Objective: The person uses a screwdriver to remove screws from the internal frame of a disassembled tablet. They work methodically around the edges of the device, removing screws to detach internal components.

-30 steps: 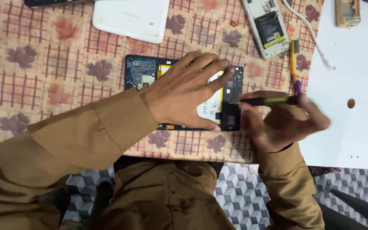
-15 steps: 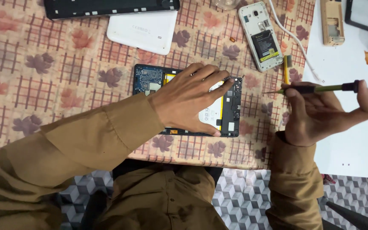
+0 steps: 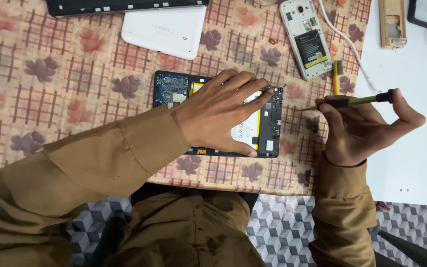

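Observation:
An opened tablet [image 3: 271, 129] lies back-up on the patterned cloth, its blue circuit board and white battery exposed. My left hand [image 3: 223, 111] lies flat on it with fingers spread, pressing it down. To the right of the tablet, my right hand [image 3: 362, 126] grips a thin green-and-black screwdriver [image 3: 357, 101]. The tool lies level, its tip pointing left toward the tablet's right edge, a short way off it.
A white tablet back cover [image 3: 166, 30] and a black frame [image 3: 124, 6] lie at the far side. An opened white phone [image 3: 306, 37] with a white cable [image 3: 344, 42] sits far right. A white board [image 3: 411, 163] covers the table's right part, with a tan phone shell [image 3: 391, 24].
My right hand has drawn the screwdriver away from the tablet's right edge, out to the right and slightly up. My left hand has stayed flat on the tablet.

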